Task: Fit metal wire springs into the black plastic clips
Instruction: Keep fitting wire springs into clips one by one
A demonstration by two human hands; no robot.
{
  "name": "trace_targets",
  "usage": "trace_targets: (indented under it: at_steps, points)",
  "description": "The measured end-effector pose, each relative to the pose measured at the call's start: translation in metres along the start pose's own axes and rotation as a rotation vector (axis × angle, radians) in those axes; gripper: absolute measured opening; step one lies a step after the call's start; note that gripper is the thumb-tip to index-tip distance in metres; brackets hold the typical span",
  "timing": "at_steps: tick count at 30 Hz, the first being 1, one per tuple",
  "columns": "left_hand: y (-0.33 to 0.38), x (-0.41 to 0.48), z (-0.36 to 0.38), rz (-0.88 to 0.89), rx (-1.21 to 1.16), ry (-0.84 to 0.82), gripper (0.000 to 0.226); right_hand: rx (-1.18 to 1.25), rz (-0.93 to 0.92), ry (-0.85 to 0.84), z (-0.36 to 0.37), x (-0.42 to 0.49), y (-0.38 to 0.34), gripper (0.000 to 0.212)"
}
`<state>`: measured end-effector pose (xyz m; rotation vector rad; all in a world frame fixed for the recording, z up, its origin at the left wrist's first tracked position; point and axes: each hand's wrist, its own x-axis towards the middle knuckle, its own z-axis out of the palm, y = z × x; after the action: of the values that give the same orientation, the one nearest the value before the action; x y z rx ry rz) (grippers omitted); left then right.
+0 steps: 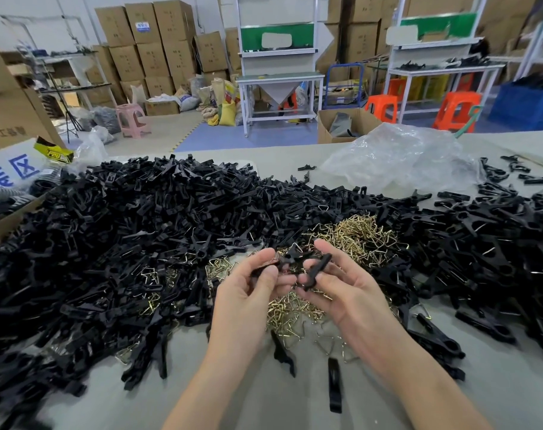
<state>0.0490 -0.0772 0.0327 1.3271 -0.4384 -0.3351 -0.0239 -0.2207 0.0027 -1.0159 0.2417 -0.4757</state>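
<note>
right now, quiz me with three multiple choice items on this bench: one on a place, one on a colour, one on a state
1. Where does the heap of wire springs lie?
A. on the table, between the black clip piles
B. in a metal tray
C. hanging on a hook

2. What colour is the stool by the stacked cartons on the left?
A. green
B. pink
C. white

3. What are the left hand and right hand doing?
A. lying flat and empty
B. both gripping a screwdriver
C. each holding a black clip piece

Answers:
1. A, the brassy springs sit loose on the grey tabletop with black clips heaped on both sides.
2. B, its seat and legs are pale pink.
3. C, the fingers of each hand curl round a black piece above the springs.
</note>
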Motion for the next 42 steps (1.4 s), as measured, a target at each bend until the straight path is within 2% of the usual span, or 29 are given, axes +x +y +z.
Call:
trace_targets:
  at_steps: [4,11,14,18,25,29,39,42]
  points:
    - [0.000,-0.002,0.002,0.022,0.043,-0.015,0.014,-0.029,-0.011,-0.040,0.001,-0.004,-0.004,0.050]
    - [-0.002,-0.003,-0.002,0.087,0.100,-0.045,0.008,-0.039,0.000,-0.050,0.006,-0.003,-0.003,0.026]
    - [0.000,-0.004,-0.001,0.065,0.025,-0.104,0.015,-0.124,-0.047,-0.046,0.004,-0.005,-0.002,0.041]
    - [-0.002,-0.003,-0.003,0.071,0.066,-0.124,0.016,-0.188,-0.099,-0.018,0.004,-0.007,-0.003,0.058]
    - [-0.006,0.001,-0.010,0.091,0.199,-0.094,0.014,-0.336,-0.132,-0.008,0.008,-0.011,-0.010,0.049]
    - [-0.005,-0.001,-0.009,0.109,0.250,-0.113,0.021,-0.371,-0.109,-0.042,0.012,-0.013,-0.010,0.049]
    - [-0.004,-0.002,-0.006,0.097,0.244,-0.164,0.034,-0.421,-0.095,-0.086,0.015,-0.016,-0.011,0.043]
    - [-0.006,-0.002,-0.006,0.085,0.245,-0.154,0.029,-0.388,-0.103,-0.071,0.013,-0.014,-0.009,0.044]
